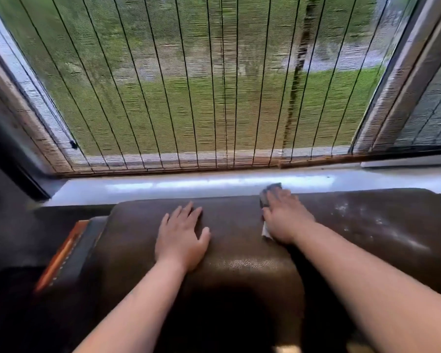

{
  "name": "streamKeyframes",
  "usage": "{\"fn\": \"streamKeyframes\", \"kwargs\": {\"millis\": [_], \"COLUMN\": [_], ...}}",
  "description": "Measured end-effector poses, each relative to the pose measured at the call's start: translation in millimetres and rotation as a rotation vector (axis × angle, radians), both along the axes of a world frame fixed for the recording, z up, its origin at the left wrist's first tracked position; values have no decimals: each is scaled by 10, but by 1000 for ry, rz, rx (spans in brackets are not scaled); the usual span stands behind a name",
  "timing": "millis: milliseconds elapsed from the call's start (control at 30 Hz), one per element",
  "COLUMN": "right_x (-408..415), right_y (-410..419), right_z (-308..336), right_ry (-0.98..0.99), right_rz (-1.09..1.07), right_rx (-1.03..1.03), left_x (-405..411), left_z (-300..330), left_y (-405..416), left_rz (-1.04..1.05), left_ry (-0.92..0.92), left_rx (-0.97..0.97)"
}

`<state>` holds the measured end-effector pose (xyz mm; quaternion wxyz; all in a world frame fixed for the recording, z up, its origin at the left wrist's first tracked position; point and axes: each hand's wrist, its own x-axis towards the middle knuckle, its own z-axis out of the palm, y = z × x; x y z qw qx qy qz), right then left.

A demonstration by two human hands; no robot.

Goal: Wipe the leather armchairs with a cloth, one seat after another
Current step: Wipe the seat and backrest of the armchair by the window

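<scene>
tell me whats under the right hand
A grey cloth, pressed flat on the brown leather backrest by the right hand. Only its edges show; the rest is covered.

A home sitting room is showing here: a brown leather armchair [234, 225] is standing near a window with a woven blind [189, 85] hanging at the far side, a lawn [214, 98] lying beyond.

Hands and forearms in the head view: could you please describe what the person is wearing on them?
Nothing shows on them. The left hand and right hand are bare, without gloves, rings, watch or bracelets, and both forearms are uncovered right down to the frame's lower edge, no sleeve in view.
</scene>
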<state>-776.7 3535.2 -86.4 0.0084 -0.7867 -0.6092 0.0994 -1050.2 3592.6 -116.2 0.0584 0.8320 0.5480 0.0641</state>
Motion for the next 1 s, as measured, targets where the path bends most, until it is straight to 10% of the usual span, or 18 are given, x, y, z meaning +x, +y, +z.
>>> {"fn": "streamKeyframes", "kwargs": {"millis": [100, 300, 533, 733, 1000], "right_x": [-71, -870, 363, -206, 1258], "right_y": [175, -9, -30, -476, -541], "right_z": [-27, 31, -36, -33, 14], "right_ry": [17, 37, 24, 13, -53], "right_rz": [-95, 411, -52, 331, -205], "right_rx": [-46, 45, -1, -28, -34], "left_x": [42, 31, 41, 49, 203], "left_z": [-32, -76, -97, -68, 102], "left_y": [-6, 0, 12, 4, -18], "left_rz": [12, 20, 36, 44, 78], "left_ry": [19, 7, 23, 39, 187], "left_rx": [15, 54, 54, 49, -65]}}
